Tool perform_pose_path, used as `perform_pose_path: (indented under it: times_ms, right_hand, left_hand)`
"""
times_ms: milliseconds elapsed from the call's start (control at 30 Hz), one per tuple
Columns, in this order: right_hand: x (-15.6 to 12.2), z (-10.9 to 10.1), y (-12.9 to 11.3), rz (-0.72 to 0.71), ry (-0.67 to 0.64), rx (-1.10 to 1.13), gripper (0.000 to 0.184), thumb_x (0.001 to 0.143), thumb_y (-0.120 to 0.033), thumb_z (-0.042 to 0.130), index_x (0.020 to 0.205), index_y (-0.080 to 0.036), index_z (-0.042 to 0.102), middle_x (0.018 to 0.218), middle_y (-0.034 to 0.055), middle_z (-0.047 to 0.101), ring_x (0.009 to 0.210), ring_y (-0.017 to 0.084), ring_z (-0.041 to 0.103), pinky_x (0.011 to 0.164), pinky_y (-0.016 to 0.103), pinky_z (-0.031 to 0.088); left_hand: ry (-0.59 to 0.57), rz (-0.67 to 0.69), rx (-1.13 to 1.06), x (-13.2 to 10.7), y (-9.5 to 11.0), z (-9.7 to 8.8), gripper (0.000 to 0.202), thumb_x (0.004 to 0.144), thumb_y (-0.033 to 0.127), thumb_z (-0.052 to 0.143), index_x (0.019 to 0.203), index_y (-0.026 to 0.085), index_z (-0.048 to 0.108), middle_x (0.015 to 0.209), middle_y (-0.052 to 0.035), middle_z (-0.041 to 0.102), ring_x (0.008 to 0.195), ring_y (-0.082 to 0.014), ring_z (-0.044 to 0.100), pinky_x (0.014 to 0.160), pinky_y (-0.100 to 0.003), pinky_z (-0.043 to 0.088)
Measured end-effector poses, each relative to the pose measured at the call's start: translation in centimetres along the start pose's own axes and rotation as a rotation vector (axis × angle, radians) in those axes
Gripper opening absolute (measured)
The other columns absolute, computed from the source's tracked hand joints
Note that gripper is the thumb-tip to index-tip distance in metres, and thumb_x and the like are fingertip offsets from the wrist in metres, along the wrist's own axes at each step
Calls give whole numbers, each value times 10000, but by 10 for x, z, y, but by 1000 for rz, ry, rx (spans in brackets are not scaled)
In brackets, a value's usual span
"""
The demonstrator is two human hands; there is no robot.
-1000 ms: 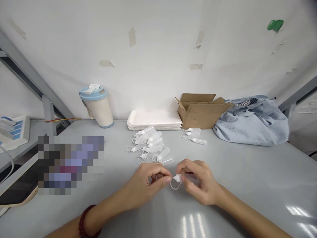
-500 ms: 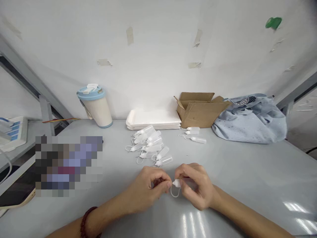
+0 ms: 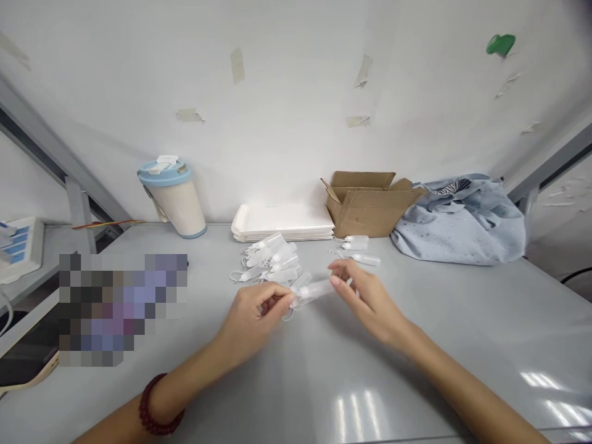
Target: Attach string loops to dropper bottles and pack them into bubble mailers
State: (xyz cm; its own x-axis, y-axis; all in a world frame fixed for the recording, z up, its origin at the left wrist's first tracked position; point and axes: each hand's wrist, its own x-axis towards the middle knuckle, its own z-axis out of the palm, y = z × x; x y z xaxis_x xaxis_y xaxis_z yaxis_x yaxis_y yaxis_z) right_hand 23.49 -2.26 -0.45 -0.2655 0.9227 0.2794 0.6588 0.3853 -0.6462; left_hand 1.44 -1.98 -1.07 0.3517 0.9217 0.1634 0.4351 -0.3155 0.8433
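My left hand (image 3: 256, 317) is shut on the white nozzle end of a small translucent plastic dropper bottle (image 3: 313, 291), and a thin white loop (image 3: 289, 316) hangs below it. My right hand (image 3: 367, 302) is open, its fingertips right beside the bottle's far end and holding nothing. Just ahead of my hands lies a heap of similar looped bottles (image 3: 271, 264) on the grey table (image 3: 416, 345). Several more bottles (image 3: 356, 246) lie to the right of the heap.
Behind the bottles stand a stack of white foam trays (image 3: 282, 223) and an open cardboard box (image 3: 370, 206). A crumpled blue cloth bag (image 3: 457, 225) sits at the right, a lidded cream cup (image 3: 173, 200) at the left. A pixelated patch (image 3: 123, 308) hides part of the table's left side.
My hands have moved apart. The bottle has gone from my right hand to my left hand, and my right fingers have opened. The view has shifted slightly.
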Motion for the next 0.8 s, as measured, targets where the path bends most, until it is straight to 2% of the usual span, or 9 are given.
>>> perform_pose_path:
  times_ms: [67,167,267,333,400,500,633,700,800]
  right_hand:
    - [8,-9,15,25,130,-132,254,909,-372,416,1056,-178,492,922,83,616,770,188,569,610,287,450]
    - [17,-21,40,1,236,-382,209,876,-308,450,1012,-165,520,1013,128,590,915,254,553,740,362,458]
    - [22,-30,59,86,217,-552,225,847,-243,479,1042,-147,535,1053,146,573,998,290,526,827,398,436]
    - [23,-33,67,131,177,-585,218,822,-225,511,1023,-154,558,1047,141,580,1003,306,524,827,405,435]
    - [23,-34,73,164,148,-594,219,797,-219,539,1004,-158,580,1033,144,592,981,319,533,809,414,438]
    - [23,-31,78,217,104,-603,244,785,-213,547,1011,-138,598,1031,167,606,954,337,545,783,431,436]
    - [24,-26,81,270,41,-569,221,776,-185,552,973,-117,625,994,174,636,953,338,563,765,412,433]
    - [24,-25,79,276,7,-522,174,775,-180,558,920,-129,639,949,148,655,910,299,593,737,365,443]
    - [23,-26,72,266,-17,-436,133,786,-193,551,867,-142,644,921,117,666,827,237,620,693,311,451]
  left_hand:
    - [168,141,181,-1,-4,0,139,844,264,513,843,178,623,628,28,547,526,-92,464,528,-205,396]
    - [333,238,275,-5,-3,2,209,810,219,560,1016,196,537,668,59,506,459,-61,417,486,-184,397]
    - [384,323,307,-8,3,1,43,814,165,540,831,196,515,576,87,391,417,-51,365,434,-156,353]
    - [369,396,367,-8,3,0,80,835,150,511,768,193,501,546,84,373,416,-57,362,424,-158,330]
    - [302,500,444,-6,-2,-1,82,864,143,467,817,185,520,556,69,428,435,-70,388,447,-176,340]
    - [41,578,603,-2,-14,0,155,899,142,401,867,172,550,624,20,550,521,-108,497,512,-219,379]
    - [-302,425,811,0,-21,4,209,914,180,375,906,164,583,737,-33,634,615,-168,583,544,-261,395]
    - [-366,367,837,-1,-20,5,231,923,192,358,944,163,586,775,-44,647,644,-180,597,549,-267,395]
    - [-366,339,804,-2,-19,5,245,926,203,350,959,164,590,782,-48,654,658,-182,600,556,-264,394]
